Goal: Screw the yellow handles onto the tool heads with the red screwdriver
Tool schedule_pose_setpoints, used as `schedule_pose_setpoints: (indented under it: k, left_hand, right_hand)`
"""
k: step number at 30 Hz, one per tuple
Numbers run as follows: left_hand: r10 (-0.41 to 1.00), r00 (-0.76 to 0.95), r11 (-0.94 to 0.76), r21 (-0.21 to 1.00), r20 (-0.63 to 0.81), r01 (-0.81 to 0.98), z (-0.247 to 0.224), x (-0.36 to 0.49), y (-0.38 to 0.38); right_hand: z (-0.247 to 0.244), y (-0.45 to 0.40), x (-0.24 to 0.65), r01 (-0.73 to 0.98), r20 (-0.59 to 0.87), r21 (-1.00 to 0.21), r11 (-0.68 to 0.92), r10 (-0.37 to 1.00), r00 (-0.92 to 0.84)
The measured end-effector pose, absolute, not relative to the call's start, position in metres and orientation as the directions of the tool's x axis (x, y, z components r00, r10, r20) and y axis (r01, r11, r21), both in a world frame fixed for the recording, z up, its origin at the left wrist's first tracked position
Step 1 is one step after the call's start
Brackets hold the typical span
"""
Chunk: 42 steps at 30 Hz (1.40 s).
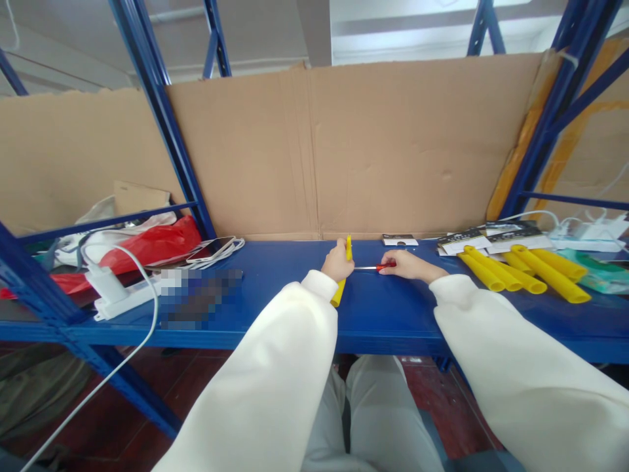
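Observation:
My left hand (337, 261) is closed around a yellow handle (338, 294), whose ends stick out above and below the fingers. In my right hand (405, 265) is a screwdriver (382, 266) with a red grip, its fingers closed on that grip. The metal shaft points left and reaches the yellow handle beside my left fingers; its tip is hidden there. Both hands are just above the blue shelf (295, 314). A small black-and-white card (400, 240) lies behind my right hand.
Several yellow tubular handles (550, 272) lie at the right, by packaging cards (462, 240). At the left are a white power strip (125, 298), a coiled cable (223, 251) and a red bag (157, 244). Cardboard (393, 144) stands along the back, between blue posts (171, 144).

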<state>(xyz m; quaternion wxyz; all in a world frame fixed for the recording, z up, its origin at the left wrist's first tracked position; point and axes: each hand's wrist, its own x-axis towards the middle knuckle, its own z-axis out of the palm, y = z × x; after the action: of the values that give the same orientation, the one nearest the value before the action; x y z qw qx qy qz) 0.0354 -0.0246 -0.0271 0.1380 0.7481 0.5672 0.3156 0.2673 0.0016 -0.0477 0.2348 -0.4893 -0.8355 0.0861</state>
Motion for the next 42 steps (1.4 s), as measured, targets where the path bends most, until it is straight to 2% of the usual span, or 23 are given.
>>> schedule_pose_setpoints:
  k: [6, 11, 16, 21, 25, 32, 42]
  left_hand:
    - [0.938, 0.181, -0.325, 0.567, 0.296, 0.757, -0.027, 0.037, -0.025]
    - [0.934, 0.199, -0.338, 0.550, 0.297, 0.764, -0.026, 0.038, -0.027]
    - [0.930, 0.213, -0.347, 0.529, 0.299, 0.775, -0.025, 0.039, -0.029]
    - [0.932, 0.210, -0.340, 0.509, 0.297, 0.791, -0.025, 0.039, -0.029]
    - [0.929, 0.216, -0.347, 0.507, 0.300, 0.789, -0.025, 0.039, -0.030]
    - [0.930, 0.224, -0.349, 0.514, 0.291, 0.783, -0.022, 0.039, -0.032]
    - [0.928, 0.249, -0.360, 0.500, 0.276, 0.787, -0.021, 0.038, -0.033]
  right_hand:
    - [-0.050, 0.005, 0.262, 0.726, 0.350, -0.423, 0.542, 0.837, -0.421]
    - [-0.047, 0.011, 0.244, 0.687, 0.475, -0.465, 0.558, 0.812, -0.338]
    - [-0.044, 0.022, 0.220, 0.640, 0.580, -0.410, 0.650, 0.727, -0.367]
    - [-0.043, 0.032, 0.205, 0.666, 0.632, -0.308, 0.680, 0.669, -0.391]
    - [-0.042, 0.032, 0.203, 0.692, 0.644, -0.260, 0.673, 0.655, -0.395]
    - [-0.040, 0.023, 0.203, 0.703, 0.612, -0.284, 0.652, 0.688, -0.391]
    - [-0.037, 0.020, 0.204, 0.702, 0.614, -0.246, 0.668, 0.668, -0.420]
